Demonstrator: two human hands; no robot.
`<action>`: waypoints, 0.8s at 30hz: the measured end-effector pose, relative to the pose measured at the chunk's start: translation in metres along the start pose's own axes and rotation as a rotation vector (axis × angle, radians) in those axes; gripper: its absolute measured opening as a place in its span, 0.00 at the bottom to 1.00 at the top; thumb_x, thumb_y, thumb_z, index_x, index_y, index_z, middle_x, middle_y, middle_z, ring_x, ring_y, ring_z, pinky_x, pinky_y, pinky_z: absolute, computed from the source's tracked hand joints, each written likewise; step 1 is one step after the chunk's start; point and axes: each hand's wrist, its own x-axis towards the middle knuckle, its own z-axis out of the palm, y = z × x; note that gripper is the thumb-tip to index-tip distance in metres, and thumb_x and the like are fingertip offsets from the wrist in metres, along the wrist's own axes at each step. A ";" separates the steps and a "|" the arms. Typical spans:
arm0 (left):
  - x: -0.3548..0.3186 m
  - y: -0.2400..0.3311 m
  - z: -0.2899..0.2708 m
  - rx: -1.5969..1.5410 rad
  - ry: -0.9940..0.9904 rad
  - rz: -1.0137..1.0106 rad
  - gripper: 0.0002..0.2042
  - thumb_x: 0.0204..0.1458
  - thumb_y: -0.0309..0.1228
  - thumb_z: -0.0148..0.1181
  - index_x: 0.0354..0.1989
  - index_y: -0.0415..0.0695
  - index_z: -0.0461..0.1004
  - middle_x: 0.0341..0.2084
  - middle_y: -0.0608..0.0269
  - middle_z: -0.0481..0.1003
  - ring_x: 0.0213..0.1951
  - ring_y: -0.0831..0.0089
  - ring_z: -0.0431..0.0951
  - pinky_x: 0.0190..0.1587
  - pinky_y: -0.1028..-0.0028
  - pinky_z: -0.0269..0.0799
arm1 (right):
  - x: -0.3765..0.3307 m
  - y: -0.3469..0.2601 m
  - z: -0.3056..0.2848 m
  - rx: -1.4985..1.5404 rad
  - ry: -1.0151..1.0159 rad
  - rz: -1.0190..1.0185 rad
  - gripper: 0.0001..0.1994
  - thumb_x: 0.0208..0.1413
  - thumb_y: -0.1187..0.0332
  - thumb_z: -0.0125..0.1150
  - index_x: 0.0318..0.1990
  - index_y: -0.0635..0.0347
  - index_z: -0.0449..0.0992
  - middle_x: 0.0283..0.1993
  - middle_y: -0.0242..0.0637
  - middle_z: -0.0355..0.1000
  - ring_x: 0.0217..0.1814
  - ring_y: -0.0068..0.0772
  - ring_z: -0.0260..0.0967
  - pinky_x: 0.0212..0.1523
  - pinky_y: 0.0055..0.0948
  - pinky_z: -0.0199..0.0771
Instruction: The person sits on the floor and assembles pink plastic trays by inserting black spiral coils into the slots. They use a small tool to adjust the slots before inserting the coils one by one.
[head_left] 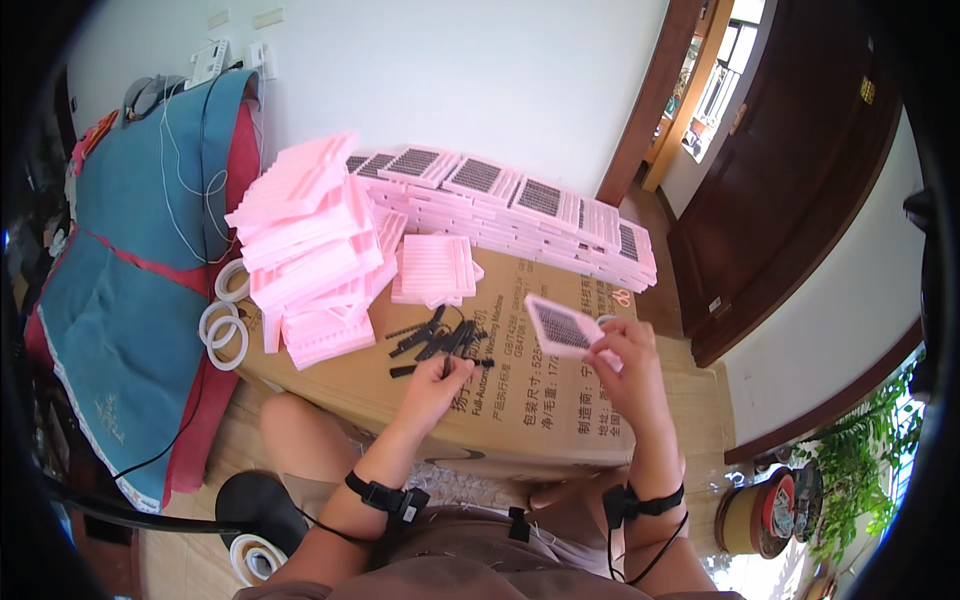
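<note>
Several empty pink trays are stacked at far left on the cardboard box. One small black part is pinched by the left hand beside a loose black pile. A filled pink tray is gripped, tilted, by the right hand

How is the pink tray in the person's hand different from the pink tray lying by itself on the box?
The held tray is lifted and tilted in the right hand; the lone tray lies flat on the cardboard box. The held tray's slots look dark, filled with small black pieces; the lone tray's slots look bare pink. The held tray shows smaller in the picture. Both are pink, ribbed and rectangular.
</note>
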 end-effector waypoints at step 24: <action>-0.001 -0.005 -0.002 -0.107 -0.139 0.021 0.08 0.66 0.31 0.60 0.46 0.40 0.79 0.24 0.81 0.68 0.25 0.91 0.62 0.27 0.83 0.55 | 0.228 0.049 0.174 -0.341 0.279 0.028 0.09 0.57 0.66 0.67 0.44 0.53 0.83 0.45 0.35 0.78 0.55 0.44 0.73 0.54 0.42 0.77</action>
